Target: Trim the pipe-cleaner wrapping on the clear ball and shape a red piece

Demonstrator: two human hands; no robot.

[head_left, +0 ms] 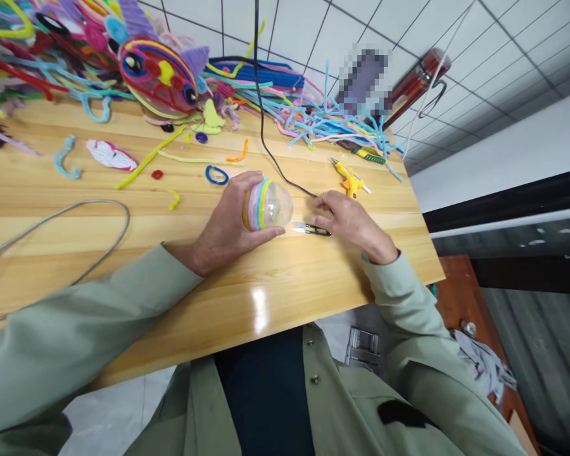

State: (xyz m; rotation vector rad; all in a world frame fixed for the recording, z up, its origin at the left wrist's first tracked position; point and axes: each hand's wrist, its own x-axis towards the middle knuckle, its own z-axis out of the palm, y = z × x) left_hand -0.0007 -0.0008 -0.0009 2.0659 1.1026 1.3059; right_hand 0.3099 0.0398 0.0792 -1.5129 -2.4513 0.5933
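My left hand (228, 221) is closed around a clear plastic ball (280, 204), whose left part is wrapped in bands of yellow, pink and blue pipe cleaner. The ball's bare, see-through end points right. Just to the right, my right hand (346, 218) is held low over the table with loosely curled fingers, thumb and forefinger apart. Small black-handled thread snips (313, 230) lie right beside its fingertips, blades towards the ball; whether the fingers touch them I cannot tell. A blue pipe-cleaner ring (217, 175) lies beyond my left hand.
A yellow glue gun (349, 178) lies beyond my right hand. A black cord (266, 136) crosses the table's middle, and a grey cable (123, 209) loops at left. Along the back are a colourful pipe-cleaner fish-like figure (159, 76), heaped pipe cleaners (313, 120) and a red flask (413, 82).
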